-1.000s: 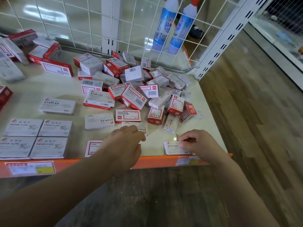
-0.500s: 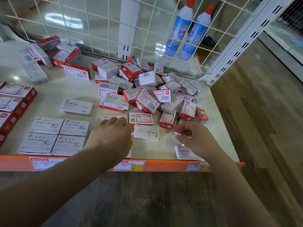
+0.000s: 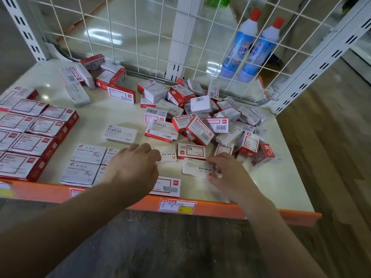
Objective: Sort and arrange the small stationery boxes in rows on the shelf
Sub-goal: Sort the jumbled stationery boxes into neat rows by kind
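Observation:
A cream shelf [image 3: 267, 183] holds a loose pile of small red and white stationery boxes [image 3: 198, 121] at the back right. My right hand [image 3: 226, 173] pinches the right end of a white STAPLES box [image 3: 197, 169] lying flat near the front. My left hand [image 3: 132, 167] is knuckles up, its fingers curled onto the left end of a second white STAPLES box [image 3: 168, 156]. Beside my left wrist, white PAPER CLIPS boxes [image 3: 88, 153] lie in neat rows, partly hidden by the hand. Red boxes [image 3: 36, 127] lie in rows at the far left.
A red-and-white box [image 3: 167, 186] lies at the orange front lip [image 3: 220, 209], which carries price labels. Another lone STAPLES box [image 3: 119, 133] sits mid-shelf and more boxes [image 3: 100, 77] are scattered at the back left. A white wire grid [image 3: 152, 37] closes the back, with two blue bottles [image 3: 249, 49] behind it.
My right hand left the box at the front right edge and now holds a staples box nearer the middle. My left hand slid onto another staples box. The view shifted left.

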Demonstrator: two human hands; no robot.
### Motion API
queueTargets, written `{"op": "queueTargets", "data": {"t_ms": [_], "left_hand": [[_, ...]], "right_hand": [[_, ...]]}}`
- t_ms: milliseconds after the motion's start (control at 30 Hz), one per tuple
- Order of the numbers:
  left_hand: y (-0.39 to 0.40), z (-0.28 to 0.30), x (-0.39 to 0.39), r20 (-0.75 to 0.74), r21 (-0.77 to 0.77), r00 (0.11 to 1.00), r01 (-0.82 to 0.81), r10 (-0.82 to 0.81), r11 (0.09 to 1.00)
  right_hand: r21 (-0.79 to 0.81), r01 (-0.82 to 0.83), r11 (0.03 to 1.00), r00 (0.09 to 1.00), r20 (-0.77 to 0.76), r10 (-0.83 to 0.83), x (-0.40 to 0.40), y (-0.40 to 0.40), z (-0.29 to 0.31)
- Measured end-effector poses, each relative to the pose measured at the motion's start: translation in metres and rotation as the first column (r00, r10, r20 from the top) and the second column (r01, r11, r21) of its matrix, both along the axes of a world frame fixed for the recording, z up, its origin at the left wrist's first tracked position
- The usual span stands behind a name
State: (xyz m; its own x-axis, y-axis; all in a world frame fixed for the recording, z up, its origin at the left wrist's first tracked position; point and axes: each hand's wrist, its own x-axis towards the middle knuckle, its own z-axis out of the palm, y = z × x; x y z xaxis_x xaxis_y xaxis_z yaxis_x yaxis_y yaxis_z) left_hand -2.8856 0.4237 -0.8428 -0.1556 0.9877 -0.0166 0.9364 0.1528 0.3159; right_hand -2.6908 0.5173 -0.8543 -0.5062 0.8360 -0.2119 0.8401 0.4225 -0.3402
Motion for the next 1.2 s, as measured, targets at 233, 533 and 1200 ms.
{"op": "queueTargets", "data": {"t_ms": [233, 533, 1200], "left_hand": [[0.001, -0.002, 0.002, 0.066, 0.007, 0.994, 0.089, -0.089, 0.996], [0.01, 0.005, 0.005, 0.451, -0.067, 0.89, -0.042, 0.068, 0.997], [0.003, 0.005, 0.002, 0.562, -0.081, 0.82, -0.082, 0.113, 0.993]], "right_hand": [[0.057, 0.008, 0.998, 0.994, -0.11, -0.002, 0.004, 0.001, 0.008], [0.116, 0.027, 0.993, 0.952, -0.307, 0.01, -0.012, -0.013, 0.026], [-0.09, -0.196, 0.977, 0.932, -0.328, 0.156, -0.03, -0.008, 0.031]]}}
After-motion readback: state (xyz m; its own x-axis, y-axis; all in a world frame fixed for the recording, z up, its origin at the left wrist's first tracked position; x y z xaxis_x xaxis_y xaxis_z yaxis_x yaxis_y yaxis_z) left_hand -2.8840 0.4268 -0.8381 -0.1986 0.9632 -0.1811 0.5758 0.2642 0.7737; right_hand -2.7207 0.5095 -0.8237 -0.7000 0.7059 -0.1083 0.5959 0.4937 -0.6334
